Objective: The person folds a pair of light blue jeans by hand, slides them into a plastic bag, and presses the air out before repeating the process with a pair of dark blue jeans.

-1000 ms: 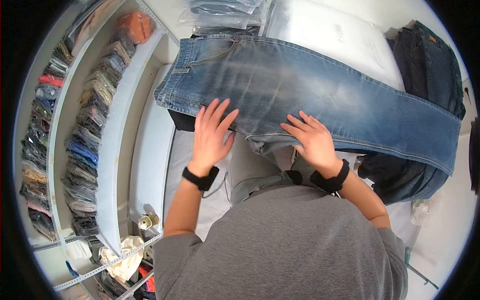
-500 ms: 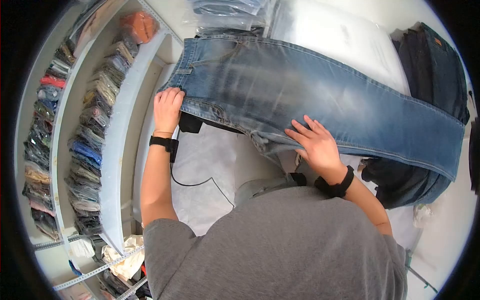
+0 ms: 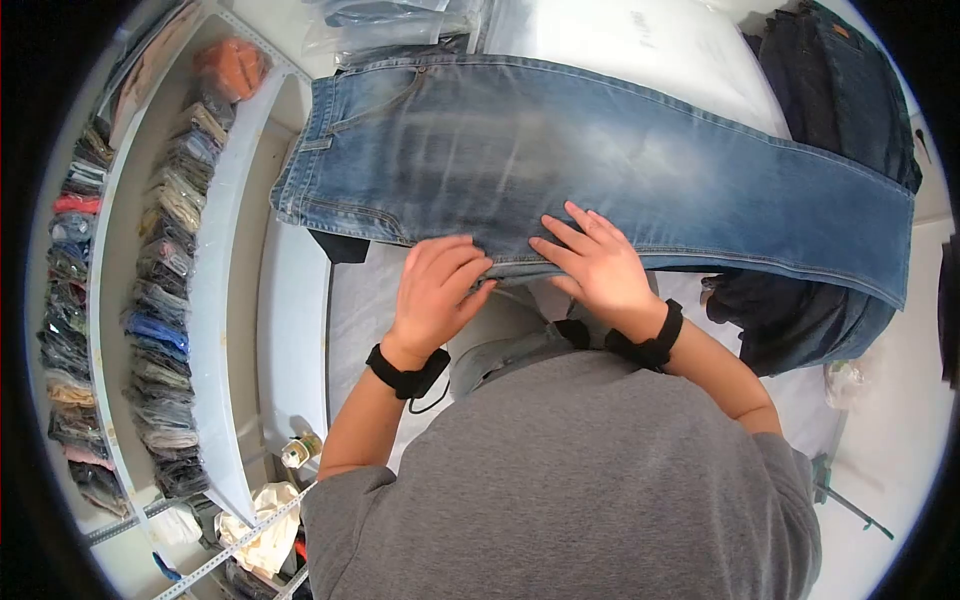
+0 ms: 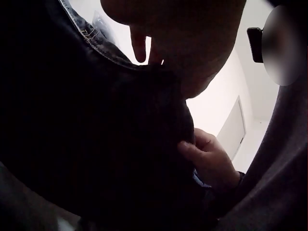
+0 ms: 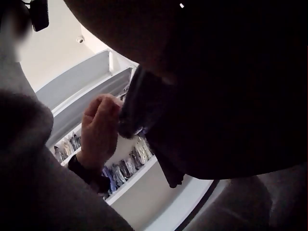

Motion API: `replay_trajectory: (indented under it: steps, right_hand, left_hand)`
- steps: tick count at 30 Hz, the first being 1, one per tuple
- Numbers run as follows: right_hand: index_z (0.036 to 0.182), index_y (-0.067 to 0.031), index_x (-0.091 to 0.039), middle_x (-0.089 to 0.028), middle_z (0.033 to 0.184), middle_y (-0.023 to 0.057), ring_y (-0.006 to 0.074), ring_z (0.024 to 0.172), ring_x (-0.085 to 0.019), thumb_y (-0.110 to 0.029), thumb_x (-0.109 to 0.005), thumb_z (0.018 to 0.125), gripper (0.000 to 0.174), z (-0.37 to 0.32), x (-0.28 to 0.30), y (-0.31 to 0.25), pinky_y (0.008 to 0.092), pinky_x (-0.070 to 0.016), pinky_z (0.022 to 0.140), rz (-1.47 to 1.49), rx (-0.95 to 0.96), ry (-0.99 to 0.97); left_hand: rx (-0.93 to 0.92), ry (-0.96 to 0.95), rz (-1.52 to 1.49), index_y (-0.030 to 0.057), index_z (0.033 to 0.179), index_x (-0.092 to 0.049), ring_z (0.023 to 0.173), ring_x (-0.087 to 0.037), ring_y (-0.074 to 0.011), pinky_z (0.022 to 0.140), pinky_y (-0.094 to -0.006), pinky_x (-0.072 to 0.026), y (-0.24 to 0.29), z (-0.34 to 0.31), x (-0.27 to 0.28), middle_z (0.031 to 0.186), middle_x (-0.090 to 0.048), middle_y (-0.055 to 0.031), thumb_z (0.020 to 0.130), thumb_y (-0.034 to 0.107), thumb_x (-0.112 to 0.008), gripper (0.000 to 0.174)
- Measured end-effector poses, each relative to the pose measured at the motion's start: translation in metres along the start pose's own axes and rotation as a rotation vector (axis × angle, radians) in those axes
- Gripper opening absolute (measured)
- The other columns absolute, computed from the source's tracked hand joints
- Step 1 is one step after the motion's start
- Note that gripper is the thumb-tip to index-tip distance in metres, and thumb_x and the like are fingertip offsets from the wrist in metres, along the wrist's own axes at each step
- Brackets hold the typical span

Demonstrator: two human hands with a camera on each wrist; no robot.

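Observation:
Blue faded jeans (image 3: 490,150) lie folded lengthwise across the work surface, waistband at the left and hem at the right. At the near edge, by the crotch, my left hand (image 3: 432,295) pinches the denim with curled fingers. To its right, my right hand (image 3: 605,272) rests on the leg, fingers straight and spread over the cloth. The right wrist view shows the left hand (image 5: 100,129) at the edge of the dark cloth. In the left wrist view the right hand (image 4: 211,159) has its thumb at the jeans' edge, and the cloth is mostly in shadow.
Shelves (image 3: 225,250) of plastic-bagged folded garments line the left side. Behind the jeans lie a white plastic-wrapped stack (image 3: 630,50) and clear-bagged items (image 3: 385,25). Dark folded jeans (image 3: 850,90) are piled at the back right, with more dark denim (image 3: 810,325) under the hem.
My left hand went left to the waistband, then came back right to the crotch edge, where it now pinches the denim. The right hand stays on the leg; the crotch fold looks flatter.

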State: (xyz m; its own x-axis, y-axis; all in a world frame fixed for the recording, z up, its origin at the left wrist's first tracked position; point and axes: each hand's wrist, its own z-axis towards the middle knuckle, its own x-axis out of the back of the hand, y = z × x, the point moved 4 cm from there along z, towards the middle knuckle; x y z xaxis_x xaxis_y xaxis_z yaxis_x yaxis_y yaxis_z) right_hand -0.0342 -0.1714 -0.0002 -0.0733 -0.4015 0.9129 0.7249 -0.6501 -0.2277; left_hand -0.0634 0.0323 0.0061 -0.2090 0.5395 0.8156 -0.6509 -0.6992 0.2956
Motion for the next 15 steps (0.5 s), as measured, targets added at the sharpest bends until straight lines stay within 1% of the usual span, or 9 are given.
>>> replay_trajectory:
  steps: [2,3,5,8,9,11,12,14,15]
  right_hand:
    - [0.112,-0.0098,-0.061,-0.055,0.126,0.0080,0.0280,0.121,-0.047,-0.016,-0.066,0.073,0.040,-0.005,0.011,-0.001,0.0423,-0.0387,0.099,-0.032,-0.035,0.052]
    - [0.112,-0.0098,-0.061,-0.055,0.126,0.0080,0.0280,0.121,-0.047,-0.016,-0.066,0.073,0.040,-0.009,0.010,0.003,0.0423,-0.0387,0.099,-0.034,-0.036,0.054]
    - [0.107,-0.0055,-0.061,-0.058,0.121,0.0090,0.0280,0.116,-0.052,-0.010,-0.060,0.074,0.034,-0.023,0.008,0.016,0.0410,-0.0416,0.094,-0.171,-0.047,0.156]
    - [0.105,-0.0049,-0.062,-0.061,0.116,0.0078,0.0276,0.113,-0.055,-0.007,-0.056,0.076,0.029,-0.028,0.007,0.026,0.0404,-0.0432,0.092,-0.143,-0.017,0.229]
    - [0.102,-0.0061,-0.062,-0.062,0.114,0.0068,0.0258,0.111,-0.056,-0.007,-0.058,0.076,0.026,-0.027,0.010,0.026,0.0390,-0.0442,0.090,-0.143,-0.033,0.249]
    - [0.100,-0.0063,-0.061,-0.062,0.115,0.0066,0.0248,0.111,-0.057,-0.007,-0.059,0.076,0.024,-0.025,0.011,0.030,0.0383,-0.0445,0.090,-0.079,-0.069,0.226]
    - [0.099,-0.0065,-0.061,-0.062,0.115,0.0064,0.0238,0.111,-0.057,-0.007,-0.060,0.076,0.023,-0.024,0.011,0.034,0.0377,-0.0449,0.089,-0.014,-0.106,0.205]
    - [0.098,-0.0066,-0.061,-0.062,0.114,0.0067,0.0236,0.110,-0.057,-0.007,-0.060,0.076,0.021,-0.023,0.015,0.034,0.0375,-0.0450,0.089,-0.012,-0.109,0.188]
    - [0.097,-0.0066,-0.060,-0.063,0.113,0.0069,0.0234,0.109,-0.058,-0.007,-0.061,0.076,0.020,-0.024,0.016,0.033,0.0373,-0.0451,0.089,-0.009,-0.116,0.163]
  left_hand:
    - [-0.042,-0.034,-0.094,0.0085,0.098,-0.062,0.110,-0.052,-0.0269,0.090,-0.0436,-0.0391,-0.009,-0.016,-0.006,0.107,-0.058,-0.0066,0.065,0.015,-0.076,0.037]
    - [-0.045,-0.034,-0.094,0.0085,0.098,-0.062,0.110,-0.052,-0.0269,0.090,-0.0436,-0.0391,-0.016,-0.022,-0.007,0.107,-0.058,-0.0066,0.065,0.015,-0.076,0.037]
    - [-0.064,-0.067,-0.089,0.0089,0.102,-0.060,0.112,-0.051,-0.0267,0.092,-0.0441,-0.0384,-0.022,-0.025,-0.004,0.111,-0.057,-0.0086,0.064,0.015,-0.076,0.042]
    - [-0.023,-0.127,-0.071,0.0142,0.111,-0.057,0.118,-0.047,-0.0275,0.097,-0.0506,-0.0341,-0.004,0.004,0.013,0.121,-0.053,-0.0104,0.061,0.014,-0.077,0.054]
    - [-0.022,-0.127,-0.073,0.0142,0.111,-0.057,0.118,-0.047,-0.0275,0.097,-0.0506,-0.0341,-0.008,0.001,0.008,0.121,-0.053,-0.0104,0.061,0.014,-0.077,0.054]
    - [0.021,-0.194,0.266,0.0217,0.117,-0.055,0.122,-0.043,-0.0291,0.099,-0.0585,-0.0288,-0.025,-0.012,-0.015,0.128,-0.048,-0.0095,0.059,0.014,-0.078,0.063]
    - [0.020,-0.191,0.271,0.0217,0.117,-0.055,0.122,-0.043,-0.0291,0.099,-0.0585,-0.0288,-0.034,-0.018,-0.024,0.128,-0.048,-0.0095,0.059,0.014,-0.078,0.063]
    - [0.029,0.022,0.312,0.0262,0.115,-0.057,0.122,-0.042,-0.0301,0.097,-0.0635,-0.0261,-0.049,-0.026,-0.026,0.129,-0.047,-0.0076,0.058,0.014,-0.077,0.062]
    - [-0.027,0.109,0.347,0.0198,0.108,-0.060,0.117,-0.047,-0.0267,0.097,-0.0577,-0.0307,-0.042,-0.019,-0.019,0.121,-0.053,-0.0060,0.060,0.010,-0.073,0.051]
